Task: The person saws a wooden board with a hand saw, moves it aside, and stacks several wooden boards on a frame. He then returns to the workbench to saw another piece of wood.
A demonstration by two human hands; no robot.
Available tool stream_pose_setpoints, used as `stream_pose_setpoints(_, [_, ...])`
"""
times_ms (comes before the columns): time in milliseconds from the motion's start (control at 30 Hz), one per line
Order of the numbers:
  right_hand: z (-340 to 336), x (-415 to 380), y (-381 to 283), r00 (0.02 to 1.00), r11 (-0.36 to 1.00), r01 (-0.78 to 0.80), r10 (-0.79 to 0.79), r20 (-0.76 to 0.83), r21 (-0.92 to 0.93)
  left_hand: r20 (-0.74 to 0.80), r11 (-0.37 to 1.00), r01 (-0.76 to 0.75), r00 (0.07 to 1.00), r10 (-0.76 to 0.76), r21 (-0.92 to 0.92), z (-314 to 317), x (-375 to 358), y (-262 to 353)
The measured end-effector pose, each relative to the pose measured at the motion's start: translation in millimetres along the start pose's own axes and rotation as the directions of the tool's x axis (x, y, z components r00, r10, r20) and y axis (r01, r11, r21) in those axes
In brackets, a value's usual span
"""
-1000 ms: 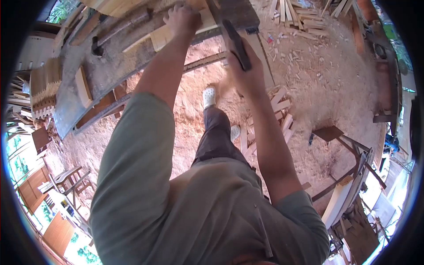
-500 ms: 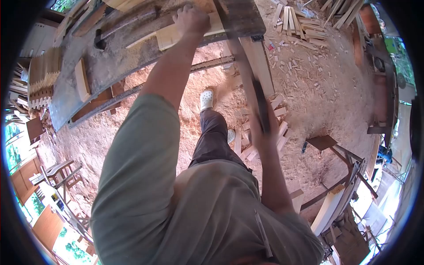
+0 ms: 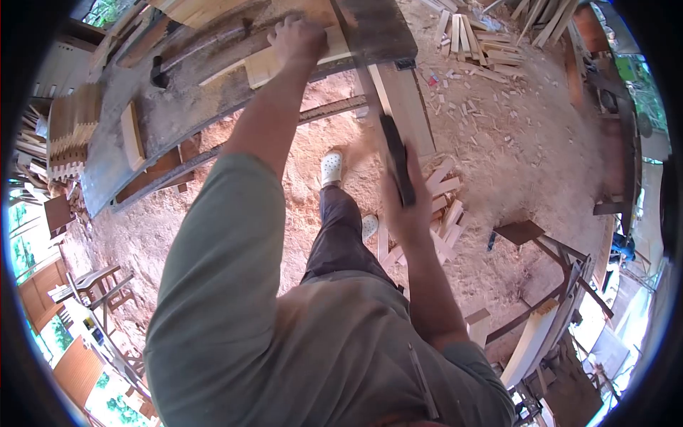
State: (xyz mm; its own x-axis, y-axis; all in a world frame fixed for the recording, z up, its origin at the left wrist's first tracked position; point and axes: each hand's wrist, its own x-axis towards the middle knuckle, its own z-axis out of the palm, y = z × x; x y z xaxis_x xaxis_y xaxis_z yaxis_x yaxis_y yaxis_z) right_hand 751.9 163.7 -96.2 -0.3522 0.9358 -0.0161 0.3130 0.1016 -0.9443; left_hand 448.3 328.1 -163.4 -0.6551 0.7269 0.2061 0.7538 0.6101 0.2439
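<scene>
My left hand presses down on a pale wooden board at the workbench's edge, its fingers curled over the wood. In my right hand is the dark handle of a handsaw. The saw's blade runs forward from the handle to the end of the board, just right of my left hand, and is blurred. Where the teeth meet the wood cannot be made out clearly. On the bench, left of the board, lies a long tool with a dark head. A short wood block rests farther left.
Wood offcuts lie on the dusty floor below my right hand. More cut strips are piled at the upper right. Stacked notched boards stand at the left. A low frame with a brown board is at the right.
The saw and my right hand have shifted slightly forward and to the left. My left hand stays on the board. The whole view has shifted a little.
</scene>
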Motion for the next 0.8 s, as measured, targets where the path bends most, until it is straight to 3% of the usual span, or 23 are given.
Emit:
stream_pose_setpoints(33, [-14, -34, 2, 1.0, 0.999, 0.0, 0.0, -0.003, -0.032, 0.018, 1.0, 0.007, 1.0, -0.007, -0.001, -2, 1, 0])
stream_pose_setpoints(100, [-49, -100, -7, 0.979, 0.973, -0.181, 0.192, 0.063, -0.145, 0.027, 1.0, 0.022, 0.999, -0.022, -0.007, -1, 3, 1])
stream_pose_setpoints(167, [-73, -149, -5, 0.973, 0.967, -0.203, 0.217, 0.083, -0.157, 0.032, 1.0, 0.019, 0.999, -0.019, -0.004, -3, -1, 2])
stream_pose_setpoints(200, [-71, -141, -7, 0.972, 0.967, -0.202, 0.218, 0.09, -0.157, 0.023, 1.0, 0.011, 1.0, -0.011, -0.004, -5, 0, 2])
stream_pose_setpoints(300, [-39, -64, 8, 0.997, 0.98, 0.079, -0.079, 0.006, -0.185, 0.033, 0.999, 0.03, 0.999, -0.029, -0.017, -2, 3, 3])
stream_pose_setpoints(333, [-15, -18, 15, 0.995, 0.994, -0.098, 0.098, 0.018, -0.04, 0.033, 0.999, 0.032, 0.999, -0.031, -0.017, -4, 2, 2])
stream_pose_setpoints(400, [20, 67, -7, 0.997, 0.997, 0.066, -0.063, 0.051, -0.051, 0.056, 0.998, 0.019, 0.998, -0.016, -0.052, -11, -2, 3])
stream_pose_setpoints(500, [28, 82, 5, 0.99, 0.99, 0.137, -0.137, -0.014, 0.01, 0.02, 0.999, 0.027, 0.999, -0.026, -0.032, 10, 8, -5])
stream_pose_setpoints(567, [10, 34, 10, 1.0, 0.998, -0.011, 0.009, 0.026, 0.058, 0.019, 1.0, 0.012, 1.0, -0.011, -0.024, 8, 1, -5])
stream_pose_setpoints(633, [-16, -39, 14, 1.0, 0.999, -0.003, 0.002, -0.01, -0.054, 0.034, 1.0, -0.01, 0.999, 0.011, -0.004, -4, 2, 2])
stream_pose_setpoints(733, [-72, -150, 11, 0.976, 0.975, -0.198, 0.205, 0.066, -0.1, -0.021, 1.0, -0.025, 0.999, 0.025, -0.007, 5, 1, -1])
stream_pose_setpoints(800, [-75, -160, 13, 0.968, 0.968, -0.227, 0.236, 0.083, -0.11, 0.009, 1.0, 0.012, 1.0, -0.012, -0.007, 2, 2, 0])
